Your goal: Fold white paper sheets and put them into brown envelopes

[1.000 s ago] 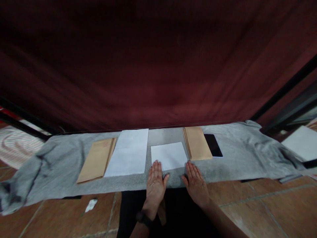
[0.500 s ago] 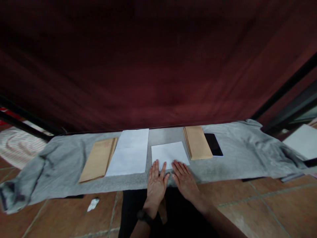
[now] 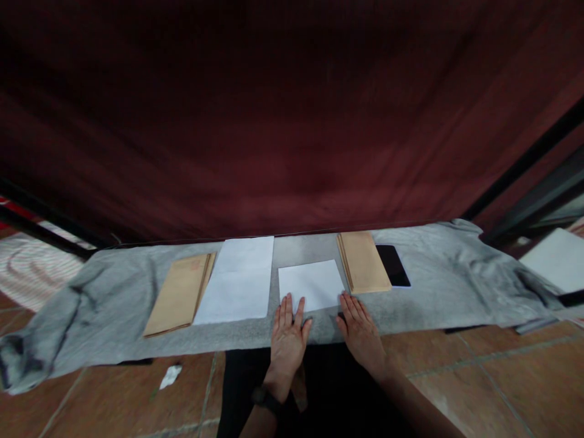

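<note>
Fingers point(image 3: 289, 309) flat at smaller sheet point(image 3: 311, 281)

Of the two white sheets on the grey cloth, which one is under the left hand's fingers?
The smaller sheet, right of the larger sheet. The left hand touches its near edge; no hand touches the larger one.

Just below and right of the frame's centre, the left hand point(image 3: 287, 342) lies palm down and flat, its index finger set apart from the fingers beside it and its thumb angled out to the right. To its right, well apart, the right hand point(image 3: 362, 334) is also palm down, fingers nearly together and pointing up and left, thumb out leftward. Both forearms slant in from the bottom edge, the right forearm point(image 3: 417, 401) showing longer.
</note>
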The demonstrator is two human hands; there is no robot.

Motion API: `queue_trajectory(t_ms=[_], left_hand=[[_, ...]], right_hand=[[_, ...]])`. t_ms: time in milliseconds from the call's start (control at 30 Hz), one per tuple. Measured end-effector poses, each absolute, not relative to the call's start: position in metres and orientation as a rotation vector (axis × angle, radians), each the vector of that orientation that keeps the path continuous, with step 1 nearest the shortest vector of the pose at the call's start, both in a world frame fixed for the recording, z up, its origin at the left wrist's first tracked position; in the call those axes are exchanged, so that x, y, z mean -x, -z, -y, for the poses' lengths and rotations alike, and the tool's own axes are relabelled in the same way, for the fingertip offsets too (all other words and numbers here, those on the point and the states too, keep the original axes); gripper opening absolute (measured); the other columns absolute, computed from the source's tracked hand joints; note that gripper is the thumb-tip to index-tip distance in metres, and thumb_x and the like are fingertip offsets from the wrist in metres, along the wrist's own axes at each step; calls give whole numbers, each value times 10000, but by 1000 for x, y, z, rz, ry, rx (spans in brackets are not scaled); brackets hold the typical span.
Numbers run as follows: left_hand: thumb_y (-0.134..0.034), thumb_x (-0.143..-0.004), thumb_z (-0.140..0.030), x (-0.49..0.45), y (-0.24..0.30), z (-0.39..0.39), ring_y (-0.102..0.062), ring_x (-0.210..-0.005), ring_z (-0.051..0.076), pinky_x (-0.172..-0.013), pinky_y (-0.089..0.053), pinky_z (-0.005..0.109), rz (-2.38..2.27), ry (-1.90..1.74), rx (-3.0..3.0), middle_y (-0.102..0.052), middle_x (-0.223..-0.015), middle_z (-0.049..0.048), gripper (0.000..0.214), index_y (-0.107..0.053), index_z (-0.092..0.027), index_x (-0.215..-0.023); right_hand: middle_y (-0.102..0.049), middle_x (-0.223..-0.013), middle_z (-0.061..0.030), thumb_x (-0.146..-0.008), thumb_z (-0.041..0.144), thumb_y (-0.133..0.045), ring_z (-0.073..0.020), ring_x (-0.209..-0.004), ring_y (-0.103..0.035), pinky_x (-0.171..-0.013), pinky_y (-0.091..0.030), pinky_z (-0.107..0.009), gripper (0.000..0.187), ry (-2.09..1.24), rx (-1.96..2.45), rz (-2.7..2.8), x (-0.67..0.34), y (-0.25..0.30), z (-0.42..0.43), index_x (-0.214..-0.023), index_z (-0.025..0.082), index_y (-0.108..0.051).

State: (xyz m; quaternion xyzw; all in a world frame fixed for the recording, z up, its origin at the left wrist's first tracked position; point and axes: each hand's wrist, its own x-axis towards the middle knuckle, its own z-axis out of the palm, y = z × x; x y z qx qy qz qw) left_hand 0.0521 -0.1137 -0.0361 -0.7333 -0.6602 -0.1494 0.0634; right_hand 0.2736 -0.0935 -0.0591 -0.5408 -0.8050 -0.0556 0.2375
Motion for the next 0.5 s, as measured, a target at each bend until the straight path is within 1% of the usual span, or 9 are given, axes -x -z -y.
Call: queue_trajectory(t_ms=[133,233,300,400,500], left_hand=[[-480,-999,-359,-52,37,114,-315,-1493,305,-1164,-383,511,1996,463,2211,-337,-1617,141,579,-350,-249,-1553],[-473,-1001,-355,-52,37,114,-313,-1494,307,-1168,-378,511,1995,459,2213,-319,-1624,143,580,-343,-245,-1556],[-479,-1000,-357,-52,36,115,-322,-1490,310,-1164,-381,511,1993,445,2213,-316,-1624,152,584,-343,-244,-1556],[-500,-992,-362,-52,34,115,-339,-1483,309,-1158,-391,506,1985,431,2219,-322,-1622,147,595,-341,-265,-1557],[-514,-987,-355,-52,34,114,-345,-1480,308,-1152,-400,500,1973,434,2225,-323,-1625,133,598,-342,-284,-1555]], right_hand=[[-486,-1520,-154,-1060,368,-375,-272,-1419,-440,-1163,-379,-478,557,112,1508,2188,-270,53,94,-1553,112,-341],[-438,-1560,-118,-1062,343,-358,-250,-1450,-395,-1163,-385,-456,537,36,1455,2240,-258,43,91,-1562,148,-333],[-411,-1580,-93,-1060,339,-367,-242,-1461,-375,-1166,-382,-448,519,3,1401,2300,-246,39,89,-1553,179,-360],[-428,-1572,-78,-1057,336,-389,-241,-1451,-391,-1172,-366,-451,473,8,1364,2343,-234,40,86,-1506,202,-449],[-456,-1552,-98,-1051,329,-410,-251,-1435,-416,-1174,-350,-456,456,49,1410,2317,-234,46,83,-1476,184,-490]])
